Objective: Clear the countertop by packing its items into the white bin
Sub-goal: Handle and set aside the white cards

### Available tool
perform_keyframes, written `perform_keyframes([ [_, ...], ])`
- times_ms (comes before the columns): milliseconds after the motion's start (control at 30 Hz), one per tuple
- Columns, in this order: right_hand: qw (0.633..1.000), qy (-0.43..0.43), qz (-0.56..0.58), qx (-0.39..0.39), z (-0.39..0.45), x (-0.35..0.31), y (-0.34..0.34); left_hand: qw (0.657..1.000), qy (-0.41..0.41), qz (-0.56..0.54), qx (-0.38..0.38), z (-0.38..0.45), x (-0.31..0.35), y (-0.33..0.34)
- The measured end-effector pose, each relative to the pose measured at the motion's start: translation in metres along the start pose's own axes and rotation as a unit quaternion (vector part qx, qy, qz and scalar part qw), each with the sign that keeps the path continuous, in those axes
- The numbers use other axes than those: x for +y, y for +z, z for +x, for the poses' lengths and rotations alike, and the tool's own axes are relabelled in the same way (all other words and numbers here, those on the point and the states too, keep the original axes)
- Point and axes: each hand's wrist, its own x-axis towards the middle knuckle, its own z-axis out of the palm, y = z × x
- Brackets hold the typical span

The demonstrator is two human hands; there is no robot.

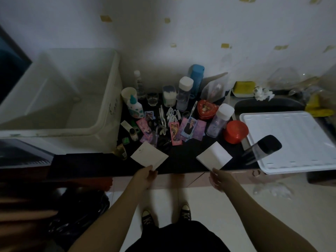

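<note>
You see a dark countertop (181, 160), a white bin (101, 113), a red heart-shaped tin (207, 110), a red round lid (235, 131), a blue bottle (196, 77), a yellow sponge (243, 86) and pink-purple picture cards (189, 129).

— What do you have in front of you?

— You stand at a dark countertop (181, 160). On its left end sits the white bin (60, 99). In the middle lie photo cards (189, 129), a red heart-shaped tin (207, 109), a red round lid (236, 131), a blue bottle (196, 79) and two clear bottles with white caps (184, 92).

— And on your right?

— A white tray (294, 140), which reaches over the front edge.
</note>
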Motion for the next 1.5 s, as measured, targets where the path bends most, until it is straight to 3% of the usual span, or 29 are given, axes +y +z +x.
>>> perform_keyframes([
  [100, 1.000, -0.020, 0.015, -0.009, -0.003, -0.008, 0.012, 0.999, 0.045, 0.012, -0.022, -0.002, 0.004, 0.006],
  [233, 0.991, -0.059, 0.078, -0.093, -0.041, -0.024, 0.034, 0.986, 0.132, 0.084, -0.062, -0.016, 0.014, 0.011],
  [400, 0.981, -0.096, 0.014, -0.171, -0.099, -0.042, 0.056, 0.959, 0.230, 0.142, -0.082, -0.036, 0.032, 0.019],
  [533, 0.952, -0.158, -0.085, -0.248, -0.132, -0.057, 0.065, 0.956, 0.233, 0.132, -0.122, -0.045, 0.047, 0.025],
  [667, 0.929, -0.188, -0.092, -0.305, -0.146, -0.069, 0.069, 0.956, 0.208, 0.098, -0.185, -0.055, 0.050, 0.030],
  [833, 0.891, -0.284, -0.197, -0.295, -0.156, -0.080, 0.073, 0.944, 0.197, 0.064, -0.259, -0.068, 0.050, 0.037],
  [1033, 0.819, -0.381, -0.314, -0.291, -0.168, -0.102, 0.066, 0.926, 0.178, 0.031, -0.332, -0.080, 0.054, 0.042],
  [1233, 0.769, -0.394, -0.405, -0.299, -0.176, -0.136, 0.062, 0.914, 0.134, -0.009, -0.384, -0.086, 0.057, 0.040],
  [1500, 0.711, -0.469, -0.464, -0.243, -0.182, -0.144, 0.081, 0.921, 0.127, 0.039, -0.366, -0.097, 0.059, 0.048],
])
